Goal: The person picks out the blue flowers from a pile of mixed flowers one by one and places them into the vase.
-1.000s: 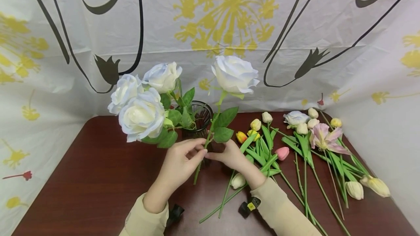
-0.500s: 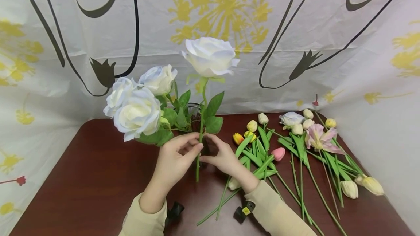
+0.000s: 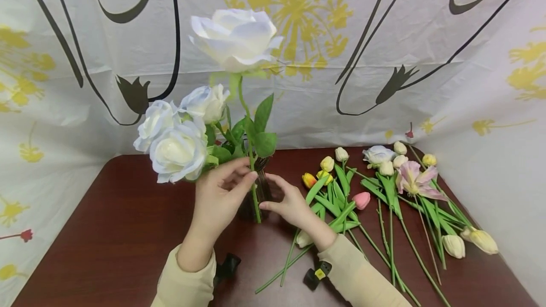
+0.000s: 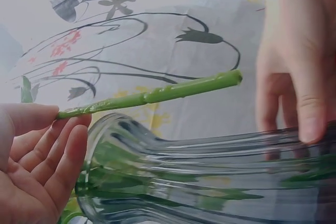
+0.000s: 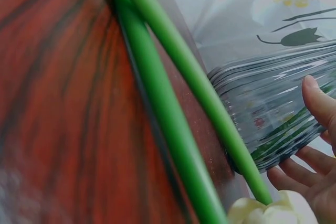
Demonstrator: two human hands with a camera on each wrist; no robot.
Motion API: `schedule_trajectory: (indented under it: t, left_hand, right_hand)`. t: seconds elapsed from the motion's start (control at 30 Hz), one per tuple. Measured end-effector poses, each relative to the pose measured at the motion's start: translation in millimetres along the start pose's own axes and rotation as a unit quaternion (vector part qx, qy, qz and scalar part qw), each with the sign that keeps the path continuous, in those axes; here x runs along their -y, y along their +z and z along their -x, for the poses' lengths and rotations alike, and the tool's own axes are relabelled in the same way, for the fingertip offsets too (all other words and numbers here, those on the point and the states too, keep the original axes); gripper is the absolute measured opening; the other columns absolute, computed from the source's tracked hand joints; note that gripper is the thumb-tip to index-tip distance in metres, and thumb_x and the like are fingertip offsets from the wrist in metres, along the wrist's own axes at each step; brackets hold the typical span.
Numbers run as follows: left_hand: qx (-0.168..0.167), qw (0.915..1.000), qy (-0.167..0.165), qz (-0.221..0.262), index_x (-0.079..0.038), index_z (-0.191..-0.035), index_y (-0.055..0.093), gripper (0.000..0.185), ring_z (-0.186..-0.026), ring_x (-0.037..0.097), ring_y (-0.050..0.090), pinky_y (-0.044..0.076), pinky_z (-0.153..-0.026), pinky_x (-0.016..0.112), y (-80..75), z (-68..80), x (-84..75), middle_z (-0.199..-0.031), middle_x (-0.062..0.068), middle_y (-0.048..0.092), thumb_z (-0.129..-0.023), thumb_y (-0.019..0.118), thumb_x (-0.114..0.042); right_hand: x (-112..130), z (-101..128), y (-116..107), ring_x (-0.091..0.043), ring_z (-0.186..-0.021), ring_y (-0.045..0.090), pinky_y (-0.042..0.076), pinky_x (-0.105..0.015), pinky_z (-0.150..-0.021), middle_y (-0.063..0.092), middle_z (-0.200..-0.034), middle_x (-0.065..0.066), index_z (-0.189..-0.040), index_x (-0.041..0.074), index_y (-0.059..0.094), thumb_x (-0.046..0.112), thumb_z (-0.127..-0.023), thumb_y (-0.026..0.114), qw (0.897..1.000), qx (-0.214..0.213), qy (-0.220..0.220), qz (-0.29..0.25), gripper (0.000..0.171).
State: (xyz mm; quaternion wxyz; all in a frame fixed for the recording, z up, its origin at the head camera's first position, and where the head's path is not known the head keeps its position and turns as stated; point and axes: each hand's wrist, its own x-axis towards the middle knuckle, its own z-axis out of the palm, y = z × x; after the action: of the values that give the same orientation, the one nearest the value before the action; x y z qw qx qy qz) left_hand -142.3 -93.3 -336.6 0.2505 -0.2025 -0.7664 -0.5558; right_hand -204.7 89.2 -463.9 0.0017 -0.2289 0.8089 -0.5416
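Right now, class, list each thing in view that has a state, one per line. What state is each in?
White rose: lifted upright, stem pinched by left hand.
Glass vase: standing, three roses inside, right hand touching it.
Tulips: lying flat on the table.
Left fingers: curled on the stem.
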Motion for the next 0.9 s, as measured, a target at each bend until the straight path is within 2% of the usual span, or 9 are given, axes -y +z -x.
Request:
schedule_trajectory:
  t: [0.1,0.33,0.5,0.63,0.9]
  left_hand:
    - [-0.018,0.9998,-0.006,0.004,0.005,-0.107,0.069,0.027,-0.066,0.011,0.064,0.052,-0.06,0.023,-2.3,-3.9,-2.6,-0.081,0.008,0.068,-0.081,0.074,0.002]
    - [-0.061,0.9951,0.018,0.076,0.011,-0.105,0.067,0.026,-0.064,0.014,0.065,0.055,-0.06,0.026,-3.1,-9.5,-0.2,-0.081,0.018,0.067,-0.08,0.072,0.01]
    - [-0.068,0.9929,0.015,0.096,0.013,-0.101,0.066,0.022,-0.062,0.02,0.066,0.056,-0.059,0.029,-2.8,-10.8,2.1,-0.078,0.019,0.067,-0.081,0.071,0.009]
    - [-0.074,0.9907,0.011,0.114,0.013,-0.099,0.065,0.019,-0.062,0.016,0.066,0.056,-0.058,0.029,-2.0,-12.4,2.6,-0.076,0.021,0.067,-0.081,0.07,0.009]
    - [-0.115,0.98,0.03,0.159,0.017,-0.097,0.06,0.018,-0.063,0.015,0.067,0.056,-0.057,0.028,-1.9,-16.6,4.0,-0.076,0.029,0.064,-0.08,0.068,0.015]
  right_hand:
    - [-0.9,0.2,0.1,-0.029,-0.114,0.057,0.048,-0.043,-0.092,0.053,-0.134,-0.014,-0.139,0.009,0.047,0.012,-0.078,0.08,1.0,-0.001,-0.004,-0.007,0.069]
    - [-0.8,-0.3,0.5,-0.025,-0.11,0.06,0.051,-0.036,-0.087,0.054,-0.134,-0.011,-0.139,0.011,0.048,0.011,-0.079,0.08,1.0,-0.002,-0.011,0.006,0.068]
    - [-0.8,-0.3,1.4,-0.023,-0.108,0.061,0.053,-0.034,-0.083,0.054,-0.133,-0.009,-0.139,0.012,0.048,0.01,-0.079,0.08,1.0,-0.006,-0.018,0.015,0.069]
    - [-0.4,-0.5,1.9,-0.023,-0.109,0.061,0.053,-0.034,-0.083,0.055,-0.133,-0.009,-0.138,0.012,0.049,0.011,-0.078,0.081,1.0,-0.009,-0.013,0.016,0.069]
    - [2.0,0.4,1.1,-0.03,-0.112,0.058,0.05,-0.044,-0.088,0.054,-0.133,-0.014,-0.139,0.008,0.048,0.011,-0.077,0.081,1.0,-0.005,-0.01,-0.006,0.07]
